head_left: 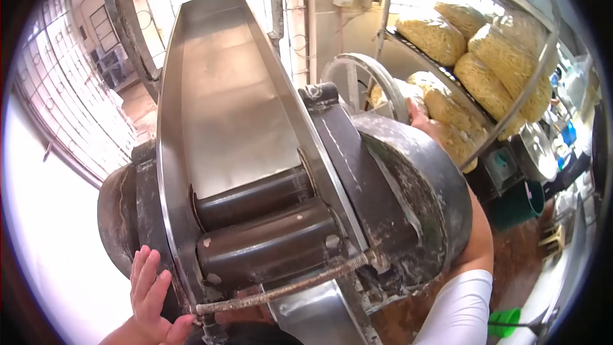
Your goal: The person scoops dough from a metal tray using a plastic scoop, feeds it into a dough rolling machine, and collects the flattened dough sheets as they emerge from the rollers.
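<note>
Apparently gripping the spoked wheel (397,89), the right hand (421,119) is risking entrapment if spokes spin, the left hand (149,294) spreading empty.

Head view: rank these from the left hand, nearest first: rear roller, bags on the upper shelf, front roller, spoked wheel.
From the left hand:
1. front roller, just to its right
2. rear roller, right, behind the front one
3. spoked wheel, far right side of the machine
4. upper-shelf bags, on the rack beyond the wheel
</note>
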Action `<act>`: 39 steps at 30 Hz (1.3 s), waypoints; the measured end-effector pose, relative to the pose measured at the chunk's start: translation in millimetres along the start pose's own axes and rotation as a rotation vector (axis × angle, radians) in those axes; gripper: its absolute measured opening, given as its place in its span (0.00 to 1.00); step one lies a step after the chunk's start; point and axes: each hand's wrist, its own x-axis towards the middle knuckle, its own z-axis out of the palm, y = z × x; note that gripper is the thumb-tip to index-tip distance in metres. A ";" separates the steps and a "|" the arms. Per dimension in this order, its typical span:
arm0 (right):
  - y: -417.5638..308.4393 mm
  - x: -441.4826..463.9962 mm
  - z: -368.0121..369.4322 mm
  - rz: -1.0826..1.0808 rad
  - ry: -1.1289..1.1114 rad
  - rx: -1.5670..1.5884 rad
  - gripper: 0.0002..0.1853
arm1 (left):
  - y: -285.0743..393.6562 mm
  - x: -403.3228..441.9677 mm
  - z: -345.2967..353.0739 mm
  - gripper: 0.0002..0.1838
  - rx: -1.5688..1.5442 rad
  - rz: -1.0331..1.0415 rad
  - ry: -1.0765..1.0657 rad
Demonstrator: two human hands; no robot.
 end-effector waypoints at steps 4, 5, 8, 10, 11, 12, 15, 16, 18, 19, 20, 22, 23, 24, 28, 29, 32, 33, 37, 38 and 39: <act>-37.2 -0.6 6.9 0.200 -0.024 -0.231 0.38 | 1.2 5.8 -3.0 0.36 0.016 -0.054 -0.019; -38.0 1.1 5.8 0.242 -0.049 -0.240 0.37 | 2.1 6.0 -3.2 0.36 0.019 -0.059 -0.018; -54.0 -16.5 1.7 0.289 -0.010 -0.249 0.31 | 3.4 8.1 -4.7 0.35 0.023 -0.059 -0.012; -54.1 -27.2 0.1 0.326 -0.003 -0.258 0.29 | 4.3 9.2 -5.8 0.35 0.032 -0.062 -0.010; -51.3 -34.0 -0.1 0.333 0.002 -0.252 0.28 | 4.4 9.6 -6.9 0.35 0.034 -0.062 -0.017; -48.7 -39.3 -1.5 0.341 0.009 -0.244 0.28 | 5.1 9.8 -8.1 0.35 0.037 -0.063 -0.025; -44.8 -57.4 0.2 0.350 0.029 -0.202 0.25 | 5.3 9.7 -9.0 0.35 0.049 -0.078 -0.030; -43.4 -64.2 0.6 0.353 0.039 -0.177 0.25 | 5.9 8.0 -10.0 0.35 0.051 -0.089 -0.033; -41.6 -79.9 1.7 0.354 0.072 -0.114 0.23 | 5.7 6.6 -11.4 0.36 0.053 -0.109 -0.050; -39.5 -89.0 3.5 0.354 0.088 -0.072 0.23 | 5.6 4.7 -10.9 0.37 0.051 -0.118 -0.059; -37.7 -98.1 4.9 0.350 0.107 -0.027 0.22 | 3.2 0.9 -9.3 0.38 0.058 -0.116 -0.047; -33.0 -119.5 7.5 0.346 0.146 0.089 0.21 | -3.7 -6.5 -8.0 0.40 0.075 -0.102 -0.032; -31.0 -130.7 11.2 0.350 0.173 0.160 0.20 | 0.2 -0.3 -10.9 0.36 0.087 -0.092 -0.016; -28.3 -144.0 12.8 0.352 0.201 0.243 0.20 | 8.3 11.9 -13.7 0.33 0.097 -0.080 -0.001; -14.0 -223.1 12.8 0.373 0.317 0.638 0.18 | -5.8 -3.8 -6.3 0.38 0.069 -0.024 -0.018; -12.9 -245.5 12.5 0.381 0.335 0.755 0.18 | -7.6 -6.2 -3.6 0.40 0.021 -0.054 0.026; -14.4 -329.5 10.1 0.418 0.402 0.961 0.17 | -6.8 -5.8 -4.6 0.38 0.024 -0.056 0.049; -13.8 -354.3 12.4 0.428 0.413 0.960 0.17 | -7.1 -5.1 -5.3 0.37 0.025 -0.039 0.057; -19.3 -437.4 33.4 0.453 0.422 0.641 0.18 | -9.4 -5.7 -5.4 0.34 0.028 0.002 0.083; -25.8 -453.0 35.7 0.474 0.421 0.556 0.19 | -10.0 -5.9 -5.1 0.34 0.029 0.008 0.088; -52.7 -463.6 42.7 0.513 0.419 0.489 0.19 | -9.9 -6.0 -5.3 0.33 0.021 0.012 0.100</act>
